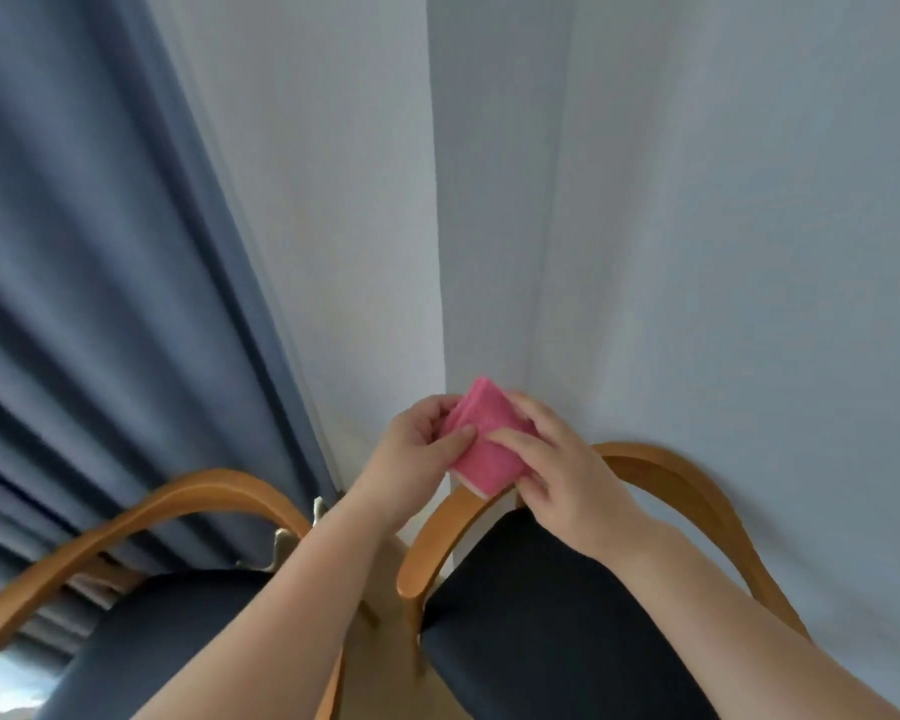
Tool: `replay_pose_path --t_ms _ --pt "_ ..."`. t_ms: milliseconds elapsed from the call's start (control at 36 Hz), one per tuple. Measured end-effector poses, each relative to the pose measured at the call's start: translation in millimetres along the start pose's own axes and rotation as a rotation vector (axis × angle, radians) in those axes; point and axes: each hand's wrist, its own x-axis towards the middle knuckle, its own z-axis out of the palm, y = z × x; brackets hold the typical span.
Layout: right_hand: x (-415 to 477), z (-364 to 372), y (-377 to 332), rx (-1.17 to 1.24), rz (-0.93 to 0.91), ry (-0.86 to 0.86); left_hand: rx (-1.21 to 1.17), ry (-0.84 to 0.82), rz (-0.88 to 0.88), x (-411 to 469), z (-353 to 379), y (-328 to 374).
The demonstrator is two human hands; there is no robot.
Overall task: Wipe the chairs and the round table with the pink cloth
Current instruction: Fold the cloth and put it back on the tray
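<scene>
Pale corner wall (645, 200), blue curtain (100, 252) | pink cloth (484, 449) folded, held over right-side chair (541, 615) | left hand (417, 439), right hand (562, 459) both pinching it | best: fold flat, then firm, even strokes.

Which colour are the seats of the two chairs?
Dark navy, nearly black, on both chair seats; head view.

Both forearms (292, 589) are bare as far up as I can see. The left hand (422, 433) and the right hand (557, 470) are bare too, slightly blurred.
</scene>
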Motion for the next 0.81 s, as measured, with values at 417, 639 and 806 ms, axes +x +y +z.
replay_pose_path --t_ms 417,639,806 --pt "6 76 -116 1.122 0.145 -0.609 0.089 0.740 -0.077 -222 -18 -4" --pt "-23 113 -235 1.087 -0.084 -0.886 0.007 1.043 -0.120 -376 -19 -10" --pt "-57 141 -361 1.018 -0.244 -1.072 0.111 1.342 -0.136 -496 -20 -16"
